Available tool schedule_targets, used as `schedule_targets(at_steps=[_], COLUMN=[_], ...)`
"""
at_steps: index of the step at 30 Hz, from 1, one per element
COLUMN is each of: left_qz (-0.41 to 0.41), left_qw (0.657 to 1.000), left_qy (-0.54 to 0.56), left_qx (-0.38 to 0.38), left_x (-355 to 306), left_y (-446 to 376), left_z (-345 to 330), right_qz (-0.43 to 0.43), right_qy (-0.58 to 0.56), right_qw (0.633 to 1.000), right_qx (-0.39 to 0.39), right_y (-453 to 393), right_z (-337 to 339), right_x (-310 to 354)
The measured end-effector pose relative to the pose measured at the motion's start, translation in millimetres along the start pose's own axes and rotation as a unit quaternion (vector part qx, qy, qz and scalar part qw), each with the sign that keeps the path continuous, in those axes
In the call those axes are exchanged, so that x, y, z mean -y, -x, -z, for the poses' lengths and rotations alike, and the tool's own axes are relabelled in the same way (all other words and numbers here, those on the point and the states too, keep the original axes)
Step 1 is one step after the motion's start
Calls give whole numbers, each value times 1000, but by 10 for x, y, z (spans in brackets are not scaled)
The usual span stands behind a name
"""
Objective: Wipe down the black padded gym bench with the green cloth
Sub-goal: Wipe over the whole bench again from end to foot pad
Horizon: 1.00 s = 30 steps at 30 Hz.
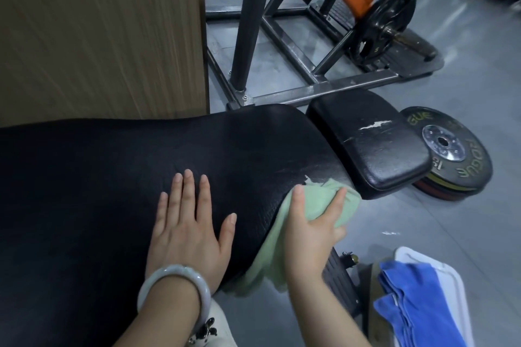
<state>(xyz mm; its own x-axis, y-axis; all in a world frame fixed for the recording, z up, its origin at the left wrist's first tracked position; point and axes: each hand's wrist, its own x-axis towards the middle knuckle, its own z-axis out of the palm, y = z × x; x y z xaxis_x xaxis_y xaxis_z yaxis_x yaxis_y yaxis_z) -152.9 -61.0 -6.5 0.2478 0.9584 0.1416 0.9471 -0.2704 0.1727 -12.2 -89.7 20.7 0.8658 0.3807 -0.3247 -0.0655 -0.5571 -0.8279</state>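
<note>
Wiping partway through, judging by the green cloth [310, 205] draping the black padded gym bench [112, 177] at its side edge near the seat pad [372, 144], right hand [307, 234] curling round and pressing it, left hand [186, 222] resting flat and holding nothing, most padding seemingly remaining.

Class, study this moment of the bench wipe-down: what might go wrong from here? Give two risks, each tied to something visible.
1. The green cloth under the right hand sits beside torn padding at the bench edge; rubbing there may snag and widen the tear.
2. The cloth's tail hangs off the bench side, so it may drag near the floor and pick up dirt.
</note>
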Motion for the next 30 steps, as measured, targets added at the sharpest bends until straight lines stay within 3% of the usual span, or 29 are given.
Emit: schedule_targets(at_steps=[11,18,24,30], left_qz=[-5,-7,-9,-10], left_qw=[1000,1000,1000,1000], left_qy=[-2,-4,-3,-7], left_qx=[-2,-2,1,-18], left_x=[4,-1,2,1], left_y=[2,2,0,-1], left_z=[16,15,25,33], right_qz=[27,32,-12,-23], right_qy=[6,70,-6,-16], right_qw=[1000,997,1000,999], right_qx=[8,28,25,-22], right_y=[-452,-213,137,-259], right_z=[197,192,-75,85], right_x=[156,118,-30,158])
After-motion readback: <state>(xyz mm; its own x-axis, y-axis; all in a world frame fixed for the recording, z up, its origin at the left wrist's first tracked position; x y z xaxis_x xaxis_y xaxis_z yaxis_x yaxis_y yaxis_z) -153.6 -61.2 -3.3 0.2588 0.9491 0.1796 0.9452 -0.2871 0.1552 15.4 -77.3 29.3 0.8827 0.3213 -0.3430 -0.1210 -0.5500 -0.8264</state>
